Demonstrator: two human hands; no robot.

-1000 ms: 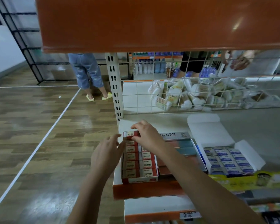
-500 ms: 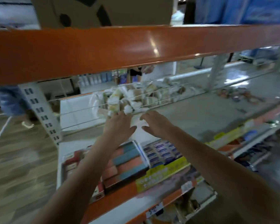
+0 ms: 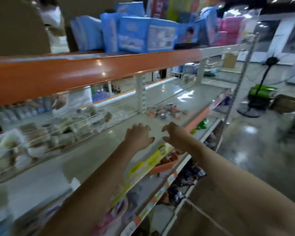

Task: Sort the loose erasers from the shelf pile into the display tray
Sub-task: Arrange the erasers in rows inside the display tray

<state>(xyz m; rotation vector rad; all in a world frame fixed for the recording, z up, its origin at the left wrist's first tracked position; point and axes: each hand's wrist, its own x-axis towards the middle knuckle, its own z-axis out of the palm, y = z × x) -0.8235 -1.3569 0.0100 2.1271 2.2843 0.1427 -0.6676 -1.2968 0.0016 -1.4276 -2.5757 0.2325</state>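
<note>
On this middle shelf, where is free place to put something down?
Bare shelf surface lies behind the left hand and right hand, between the wire basket and the loose pile. Those two spots are crowded.

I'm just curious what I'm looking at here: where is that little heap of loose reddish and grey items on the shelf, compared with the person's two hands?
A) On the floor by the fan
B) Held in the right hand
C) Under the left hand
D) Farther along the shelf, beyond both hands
D: the pile lies farther along the shelf, untouched, beyond the left hand and right hand, which hold nothing.
</note>
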